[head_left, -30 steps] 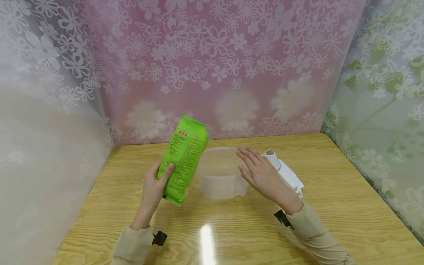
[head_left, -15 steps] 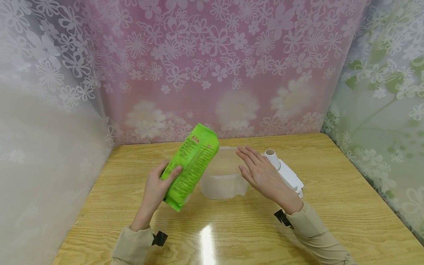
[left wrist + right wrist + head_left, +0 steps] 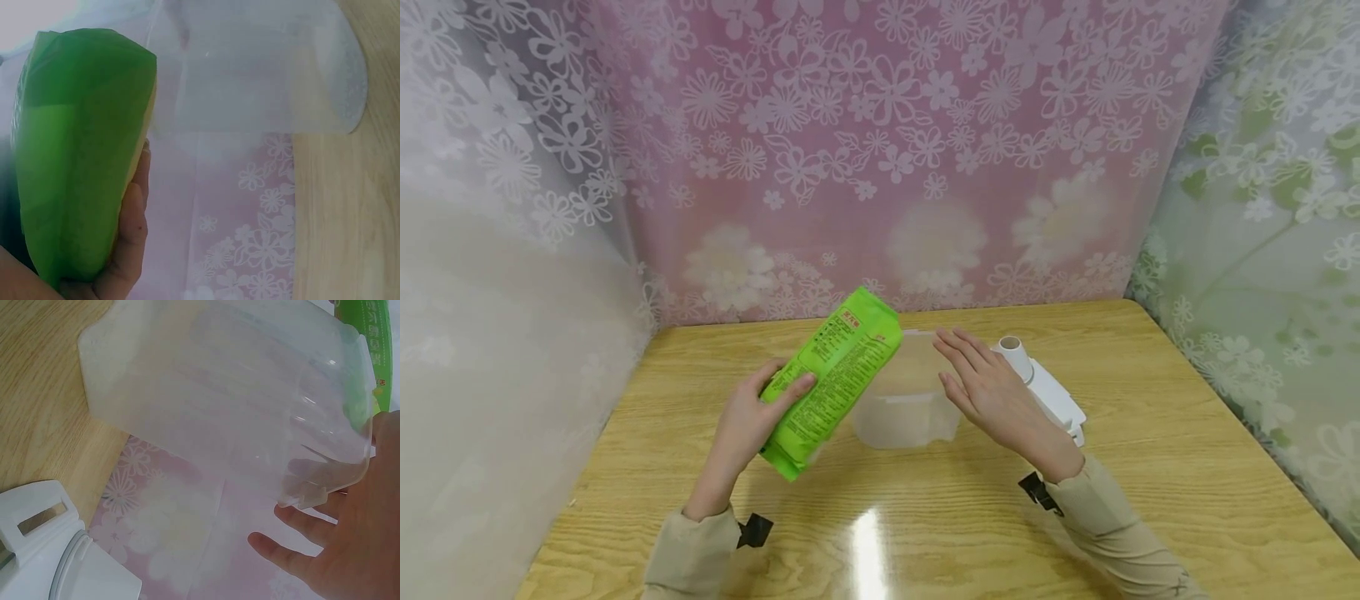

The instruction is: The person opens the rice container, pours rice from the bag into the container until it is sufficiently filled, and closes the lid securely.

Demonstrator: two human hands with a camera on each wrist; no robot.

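Observation:
My left hand (image 3: 748,425) grips a green printed packet (image 3: 838,375), thumb across its front and the other fingers behind. The packet leans to the right, its upper end over the left part of a clear plastic container (image 3: 906,425). In the left wrist view the packet's smooth green side (image 3: 81,137) shows, fingers curled round its edge. My right hand (image 3: 996,404) is held out with straight fingers at the container's right rim. The right wrist view shows the fingers by the rim of the container (image 3: 219,381); how firmly they touch it I cannot tell.
A white lid-like piece (image 3: 1056,396) with a round spout (image 3: 1015,357) lies on the wooden table (image 3: 955,533), right of the container and partly behind my right hand. Floral curtains (image 3: 880,167) hang behind the table and at both sides.
The packet has tilted further to the right and its upper end has come lower, over the container. My left hand has turned with it. The right hand has stayed in place.

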